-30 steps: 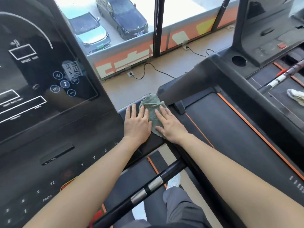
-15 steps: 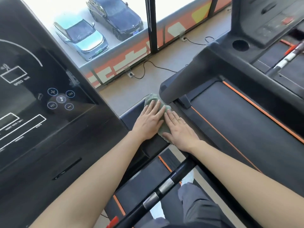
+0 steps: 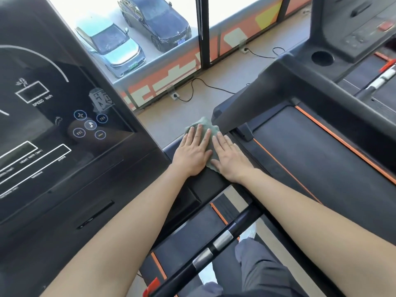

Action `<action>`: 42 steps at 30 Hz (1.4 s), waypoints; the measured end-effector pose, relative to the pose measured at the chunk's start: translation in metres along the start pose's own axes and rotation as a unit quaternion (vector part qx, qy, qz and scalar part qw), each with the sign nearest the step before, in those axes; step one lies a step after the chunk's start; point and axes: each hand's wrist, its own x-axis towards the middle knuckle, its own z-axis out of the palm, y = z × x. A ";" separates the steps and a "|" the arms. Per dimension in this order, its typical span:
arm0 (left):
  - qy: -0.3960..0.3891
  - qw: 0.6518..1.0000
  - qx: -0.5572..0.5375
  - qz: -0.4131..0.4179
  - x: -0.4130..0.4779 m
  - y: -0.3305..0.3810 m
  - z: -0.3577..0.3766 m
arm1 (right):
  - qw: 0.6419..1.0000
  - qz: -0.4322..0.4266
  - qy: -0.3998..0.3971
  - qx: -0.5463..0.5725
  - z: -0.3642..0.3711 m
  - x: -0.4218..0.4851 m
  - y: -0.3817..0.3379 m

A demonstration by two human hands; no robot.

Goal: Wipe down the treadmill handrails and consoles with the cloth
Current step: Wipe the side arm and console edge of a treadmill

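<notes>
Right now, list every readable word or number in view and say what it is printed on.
"SPEED km/h": console screen, upper left.
"HEART RATE (bpm)": same screen, lower left.
"STEPS": same screen, right of that.
Other screen labels and the car plates: too blurred to read.

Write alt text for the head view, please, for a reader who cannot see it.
A left hand and right hand press flat on a green cloth on a black treadmill ledge. A dark console stands left; cars sit outside.

two hands (image 3: 192, 156), one cloth (image 3: 203, 123), two cars (image 3: 113, 47)
</notes>
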 end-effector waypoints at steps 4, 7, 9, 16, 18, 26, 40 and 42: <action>-0.039 0.999 0.010 -0.029 -0.006 -0.007 -0.008 | 0.998 -0.030 -0.034 -0.043 -0.008 0.010 -0.003; -0.057 0.996 0.050 -0.053 -0.027 -0.007 -0.006 | 0.993 -0.060 -0.036 -0.100 0.002 0.003 -0.007; -0.055 0.993 0.078 -0.074 -0.046 -0.005 0.001 | 0.989 -0.082 -0.033 -0.117 0.014 -0.008 -0.014; -0.020 0.988 0.140 -0.066 -0.110 0.013 0.017 | 0.989 -0.104 -0.015 -0.101 0.048 -0.063 -0.030; -0.010 0.987 0.149 -0.055 -0.123 0.019 0.021 | 0.989 -0.106 0.002 -0.104 0.054 -0.077 -0.028; 0.035 0.992 0.117 -0.019 -0.148 0.034 0.035 | 0.989 -0.115 0.035 -0.091 0.073 -0.109 -0.013; -0.008 0.981 0.134 -0.141 -0.054 -0.001 0.004 | 0.989 -0.097 0.032 -0.103 0.032 -0.023 -0.013; -0.009 0.985 0.100 -0.140 -0.035 0.001 -0.002 | 0.989 -0.081 0.024 -0.120 0.024 -0.014 -0.007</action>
